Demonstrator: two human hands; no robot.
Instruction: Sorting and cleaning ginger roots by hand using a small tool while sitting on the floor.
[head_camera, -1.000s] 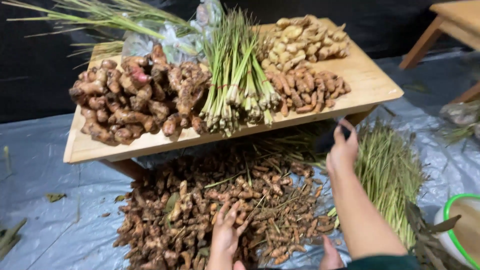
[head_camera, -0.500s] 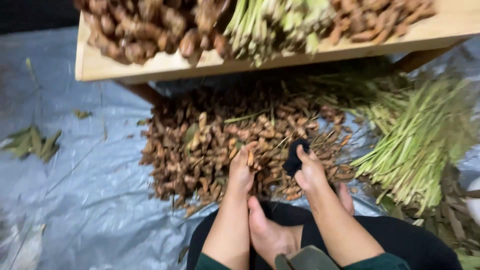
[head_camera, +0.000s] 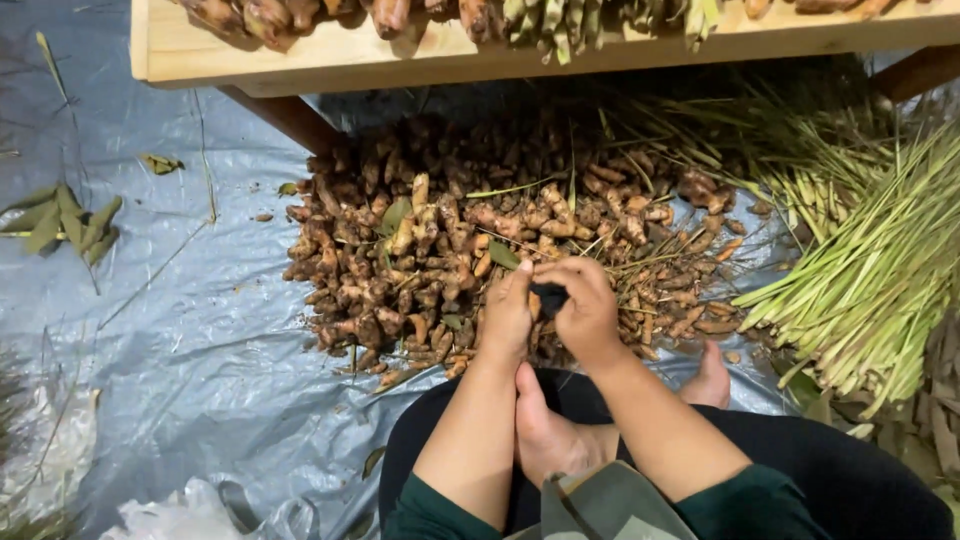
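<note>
Both forearms reach fwd from the lap, side by side, wrists nearly touching over the near edge of the big heap of brown knobbly rhizome roots (head_camera: 470, 240) lying on the grey plastic ground sheet (head_camera: 190, 330). Left hand (head_camera: 508, 312) is palm-in, fingers curled and pressed together, thumb side up against a small black object (head_camera: 549, 298); right hand (head_camera: 585, 305) is cupped over that same object from the other side, fingers bent and closed round it, so both hands pinch it between them. What the black object is, can't tell: mostly hidden by the fingers. It sits just above the heap's near edge, at the middle. A bare foot (head_camera: 550, 435) lies sole-up betw. the forearms, just nearer the body than the heap; another bare foot (head_camera: 712, 378) shows at the heap's near right corner. Right of the heap lies a loose bundle of long green stalks (head_camera: 870, 270); beyond the heap stands a low pale wooden table (head_camera: 330, 55) w/ more roots and stalk ends along its edge. A few dry green leaves (head_camera: 65, 220) lie well left of the heap. Vs. half a sec ago: view has tipped lower and closer, table now only a strip at the top; hands have drawn together, left one now touching the black object that the right hand alone held before.
</note>
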